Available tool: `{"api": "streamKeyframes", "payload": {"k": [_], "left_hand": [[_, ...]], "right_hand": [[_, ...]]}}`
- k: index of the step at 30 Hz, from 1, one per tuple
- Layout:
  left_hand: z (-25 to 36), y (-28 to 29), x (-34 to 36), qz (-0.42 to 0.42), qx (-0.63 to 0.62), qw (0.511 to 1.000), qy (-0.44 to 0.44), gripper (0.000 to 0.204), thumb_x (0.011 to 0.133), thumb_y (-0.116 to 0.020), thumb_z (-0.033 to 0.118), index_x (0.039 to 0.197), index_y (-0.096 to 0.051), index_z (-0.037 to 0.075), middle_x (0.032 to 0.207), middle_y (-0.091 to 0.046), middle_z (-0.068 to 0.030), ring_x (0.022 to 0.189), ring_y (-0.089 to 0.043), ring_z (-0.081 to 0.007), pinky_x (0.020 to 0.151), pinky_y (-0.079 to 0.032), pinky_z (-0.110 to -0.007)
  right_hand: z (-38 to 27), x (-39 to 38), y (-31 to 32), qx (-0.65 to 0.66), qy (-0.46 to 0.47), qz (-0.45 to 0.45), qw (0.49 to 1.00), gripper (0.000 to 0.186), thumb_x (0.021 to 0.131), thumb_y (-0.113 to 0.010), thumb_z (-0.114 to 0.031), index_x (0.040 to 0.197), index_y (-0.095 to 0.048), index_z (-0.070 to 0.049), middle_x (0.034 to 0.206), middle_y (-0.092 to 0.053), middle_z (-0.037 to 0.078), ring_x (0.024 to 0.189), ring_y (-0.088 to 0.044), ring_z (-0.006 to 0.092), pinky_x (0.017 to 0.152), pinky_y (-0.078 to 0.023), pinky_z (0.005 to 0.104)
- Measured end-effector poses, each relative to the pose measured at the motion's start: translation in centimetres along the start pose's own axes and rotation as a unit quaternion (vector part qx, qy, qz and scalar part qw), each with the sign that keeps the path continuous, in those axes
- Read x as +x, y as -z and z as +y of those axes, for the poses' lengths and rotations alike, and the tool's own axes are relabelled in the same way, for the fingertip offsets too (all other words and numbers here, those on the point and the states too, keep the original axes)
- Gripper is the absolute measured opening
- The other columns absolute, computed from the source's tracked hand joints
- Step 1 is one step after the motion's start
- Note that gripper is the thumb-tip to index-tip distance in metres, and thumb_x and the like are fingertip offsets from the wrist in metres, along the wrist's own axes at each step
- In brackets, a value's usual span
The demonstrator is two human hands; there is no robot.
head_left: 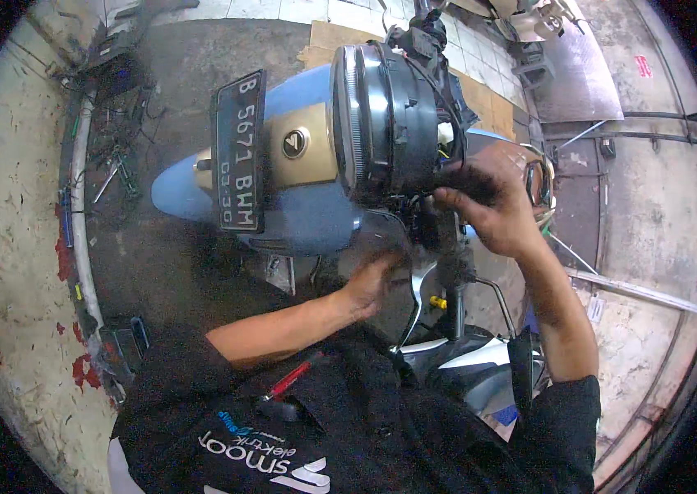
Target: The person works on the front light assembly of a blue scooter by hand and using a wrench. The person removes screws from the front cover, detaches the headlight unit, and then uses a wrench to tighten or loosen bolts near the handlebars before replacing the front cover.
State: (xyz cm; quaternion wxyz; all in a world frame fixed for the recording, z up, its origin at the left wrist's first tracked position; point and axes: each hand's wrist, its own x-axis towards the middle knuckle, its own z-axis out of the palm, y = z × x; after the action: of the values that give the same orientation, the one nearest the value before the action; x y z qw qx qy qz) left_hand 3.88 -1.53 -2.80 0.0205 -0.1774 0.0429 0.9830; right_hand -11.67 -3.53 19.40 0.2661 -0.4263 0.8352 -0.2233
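In front of me is a scooter with a blue and gold front fender. Its round headlight is seen from the side, with a black housing and wiring exposed at the back. My right hand is at the rear lower edge of that housing, thumb and fingers bent together in shadow; what they grip is hidden. Below the headlight, my left hand reaches in beside a silver brake lever, its fingertips dark and blurred. A white connector shows among the wires behind the headlight.
A dark number plate juts out on the fender's left. Close to my body on the right are a handlebar and another dark scooter with a white panel. Tools lie on the floor at left. Cardboard lies beyond the headlight.
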Motion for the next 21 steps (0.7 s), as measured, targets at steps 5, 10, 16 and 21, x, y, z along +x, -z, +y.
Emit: {"api": "streamKeyframes", "payload": {"k": [5, 10, 16, 21], "left_hand": [[1.2, -1.6, -1.2, 0.004, 0.026, 1.000, 0.007, 0.034, 0.090, -0.059, 0.034, 0.117, -0.061, 0.016, 0.113, -0.064, 0.0000, 0.103, -0.059, -0.0182, 0.084, -0.049, -0.035], [1.9, -2.6, -1.7, 0.023, 0.014, 1.000, 0.011, 0.033, 0.089, -0.058, 0.035, 0.117, -0.062, 0.016, 0.110, -0.065, 0.0009, 0.102, -0.059, -0.0164, 0.085, -0.048, -0.035], [1.5, -1.0, -0.9, -0.035, -0.032, 0.998, 0.050, 0.032, 0.091, -0.057, 0.034, 0.117, -0.061, 0.016, 0.113, -0.064, 0.0016, 0.106, -0.057, -0.0159, 0.087, -0.044, -0.037], [1.3, -3.7, -2.3, 0.016, 0.009, 0.999, 0.033, 0.034, 0.094, -0.054, 0.035, 0.122, -0.058, 0.016, 0.117, -0.061, 0.0008, 0.112, -0.053, -0.0162, 0.093, -0.039, -0.037]], "right_hand": [[1.8, -0.9, -1.5, 0.013, -0.035, 0.073, 0.997, 0.021, 0.076, -0.079, -0.017, 0.089, -0.071, -0.003, 0.081, -0.071, 0.011, 0.074, -0.065, 0.0158, 0.069, -0.050, 0.0307], [1.3, -0.5, -2.2, 0.023, -0.017, 0.090, 0.996, 0.020, 0.075, -0.079, -0.016, 0.088, -0.071, -0.004, 0.080, -0.069, 0.009, 0.073, -0.064, 0.0152, 0.067, -0.050, 0.0302], [2.2, -0.3, -3.1, 0.034, 0.152, 0.112, 0.982, 0.016, 0.077, -0.076, -0.011, 0.090, -0.071, -0.005, 0.084, -0.067, 0.010, 0.076, -0.065, 0.0210, 0.068, -0.051, 0.0314], [1.7, -1.0, -2.2, -0.035, 0.204, 0.065, 0.976, 0.018, 0.077, -0.071, -0.007, 0.095, -0.071, -0.006, 0.083, -0.065, 0.011, 0.077, -0.064, 0.0294, 0.066, -0.052, 0.0351]]}}
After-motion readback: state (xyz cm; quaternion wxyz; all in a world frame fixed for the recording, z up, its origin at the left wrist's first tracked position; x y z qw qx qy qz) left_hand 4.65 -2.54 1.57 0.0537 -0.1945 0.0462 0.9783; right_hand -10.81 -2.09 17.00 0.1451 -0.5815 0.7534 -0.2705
